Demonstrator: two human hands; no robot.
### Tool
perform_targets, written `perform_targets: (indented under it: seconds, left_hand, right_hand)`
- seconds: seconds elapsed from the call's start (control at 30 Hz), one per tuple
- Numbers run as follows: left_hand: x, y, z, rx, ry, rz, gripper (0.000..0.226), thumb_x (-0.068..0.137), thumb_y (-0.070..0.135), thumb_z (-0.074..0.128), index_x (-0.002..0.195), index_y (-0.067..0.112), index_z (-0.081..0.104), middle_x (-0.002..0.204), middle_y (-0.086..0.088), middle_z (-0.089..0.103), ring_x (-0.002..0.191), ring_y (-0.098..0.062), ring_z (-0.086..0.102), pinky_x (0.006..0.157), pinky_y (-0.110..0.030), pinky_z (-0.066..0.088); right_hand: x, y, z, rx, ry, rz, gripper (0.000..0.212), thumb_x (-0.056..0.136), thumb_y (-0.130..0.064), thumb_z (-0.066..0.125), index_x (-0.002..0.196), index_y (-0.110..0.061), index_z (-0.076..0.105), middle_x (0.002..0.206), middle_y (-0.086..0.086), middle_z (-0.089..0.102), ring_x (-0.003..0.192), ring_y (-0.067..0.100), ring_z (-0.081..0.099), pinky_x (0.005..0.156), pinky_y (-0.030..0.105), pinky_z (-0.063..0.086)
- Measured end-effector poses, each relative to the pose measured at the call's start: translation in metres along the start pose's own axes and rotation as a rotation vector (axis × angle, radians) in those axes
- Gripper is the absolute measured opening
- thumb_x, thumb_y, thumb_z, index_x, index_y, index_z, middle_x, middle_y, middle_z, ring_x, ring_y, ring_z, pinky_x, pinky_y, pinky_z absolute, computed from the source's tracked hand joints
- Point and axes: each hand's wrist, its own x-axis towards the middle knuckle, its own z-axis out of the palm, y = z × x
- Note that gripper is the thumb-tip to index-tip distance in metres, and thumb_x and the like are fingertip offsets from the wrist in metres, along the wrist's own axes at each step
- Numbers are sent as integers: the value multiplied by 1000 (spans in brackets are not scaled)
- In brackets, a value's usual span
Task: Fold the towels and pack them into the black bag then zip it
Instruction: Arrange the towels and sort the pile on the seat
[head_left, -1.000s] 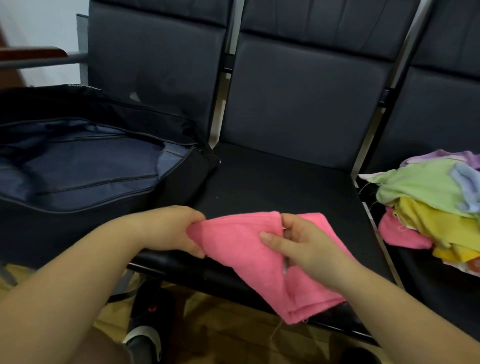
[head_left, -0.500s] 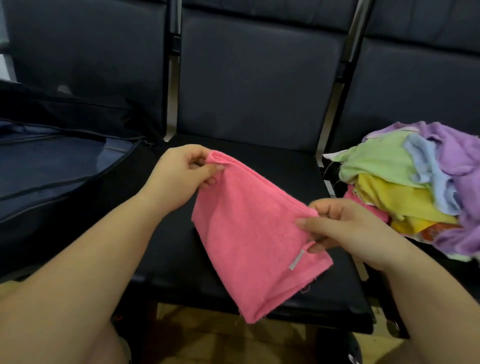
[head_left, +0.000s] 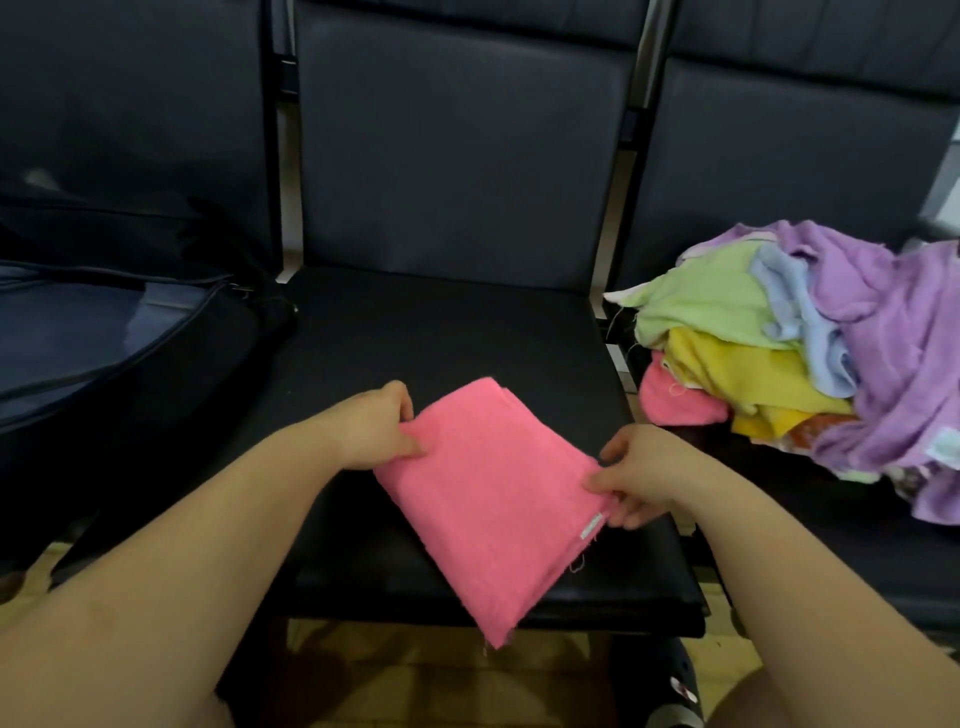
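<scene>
While left hand and right hand pinch pink towel | small white tag unreadable

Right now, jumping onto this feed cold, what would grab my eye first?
The bright pink towel on the middle seat, pinched at its edges by the left hand and right hand. Next, the heap of unfolded towels in green, yellow, blue and purple on the right-hand seat. On the left seat sits the black bag, unzipped.
</scene>
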Motion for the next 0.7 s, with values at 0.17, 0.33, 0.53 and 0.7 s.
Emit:
perform_targets:
  seconds: [0.17,0.33,0.53,0.7]
  left_hand:
    - [-36,-7,-1,-67,-125,49,27,83,38,69,80,20,50,87,5,57,73,-10,55,62,-21,47]
    - [-71,-16,2,52,107,444,38,66,70,58,86,40,47,97,24,44,95,3,46,87,-19,40]
    - [-84,-27,37,197,126,458,63,83,62,39,138,32,40,147,17,35,136,1,29,108,-9,12]
    - [-87,-20,26,30,194,343,19,97,42,43,108,29,50,104,8,63,93,-7,59,86,-24,46]
  right_hand:
    - [7,4,8,1,379,-376,33,86,-10,64,117,-15,56,102,-6,59,90,13,60,87,27,49]
    - [-32,-1,29,-200,170,-730,21,84,-26,70,102,-33,60,104,-14,63,93,-1,58,85,15,46]
    - [-40,14,41,-533,52,-717,64,76,-62,65,131,-34,49,137,-16,45,127,3,40,104,18,29]
    - [-41,16,38,-572,88,-664,75,78,-59,65,142,-35,36,143,-14,43,129,9,43,100,20,32]
